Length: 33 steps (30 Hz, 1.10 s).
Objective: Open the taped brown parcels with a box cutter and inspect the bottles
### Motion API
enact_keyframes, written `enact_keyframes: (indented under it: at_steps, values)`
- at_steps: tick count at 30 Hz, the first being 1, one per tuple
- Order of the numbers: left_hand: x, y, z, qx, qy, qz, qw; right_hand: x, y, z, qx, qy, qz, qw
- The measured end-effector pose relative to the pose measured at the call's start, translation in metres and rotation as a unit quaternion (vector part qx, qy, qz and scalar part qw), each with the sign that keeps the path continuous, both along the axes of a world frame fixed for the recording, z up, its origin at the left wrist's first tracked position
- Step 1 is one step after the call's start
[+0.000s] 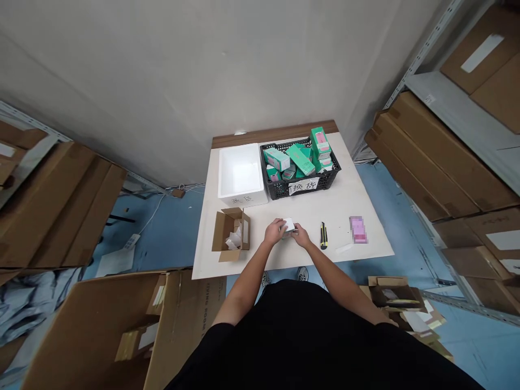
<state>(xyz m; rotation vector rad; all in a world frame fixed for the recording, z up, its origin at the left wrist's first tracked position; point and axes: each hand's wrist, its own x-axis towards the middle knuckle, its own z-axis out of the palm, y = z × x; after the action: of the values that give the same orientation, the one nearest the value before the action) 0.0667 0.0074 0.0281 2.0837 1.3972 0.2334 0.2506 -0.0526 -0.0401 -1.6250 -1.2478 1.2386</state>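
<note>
A small white-topped box (288, 224) with a greenish side is held between my two hands, low over the table. My left hand (274, 232) closes on its left side, and my right hand (301, 236) grips its right side. To the left stands an open cardboard box (246, 229) with crumpled white packing in it. Right of my hands lies a yellow and black utility knife (324, 236). Behind them a black plastic basket (280, 189) holds several green boxes (300, 159) with pink and white panels.
A white foam box (242, 198) stands left of the basket. A blurred pink item (358, 229) lies on the table (260, 260) at right. Shelves with cartons (439, 157) flank both sides. A large open carton (101, 281) stands at lower left.
</note>
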Motion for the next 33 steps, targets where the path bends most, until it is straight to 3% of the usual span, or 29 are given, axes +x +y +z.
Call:
enact_keyframes:
  at_steps: [7, 11, 14, 17, 20, 23, 27, 33]
  values:
    - [0.001, -0.001, 0.009, 0.012, 0.084, -0.091, 0.992, -0.005, -0.009, 0.003, -0.018, 0.0, -0.022, 1.0]
    - [-0.001, 0.001, 0.005, 0.004, 0.066, -0.076, 0.995, -0.009, -0.012, 0.006, -0.019, -0.014, -0.03, 0.999]
    - [-0.002, 0.017, 0.002, -0.042, -0.005, -0.013, 0.999, -0.01, -0.013, 0.009, -0.022, -0.027, -0.031, 0.999]
    - [0.0, 0.034, -0.001, -0.086, -0.07, 0.108, 0.988, -0.011, -0.014, 0.013, -0.031, -0.053, -0.031, 0.998]
    - [0.006, 0.04, -0.003, -0.051, -0.063, 0.186, 0.979, -0.014, -0.012, 0.02, -0.015, -0.079, -0.038, 0.996]
    - [0.011, 0.033, -0.005, 0.003, -0.05, 0.144, 0.988, -0.018, -0.006, 0.025, 0.006, -0.086, -0.047, 0.995]
    - [0.011, 0.019, -0.008, -0.053, -0.052, 0.039, 0.996, -0.024, 0.004, 0.028, -0.002, -0.108, -0.048, 0.993]
    - [0.003, 0.014, -0.012, -0.091, -0.148, 0.071, 0.982, -0.036, 0.01, 0.04, -0.04, -0.215, -0.03, 0.975]
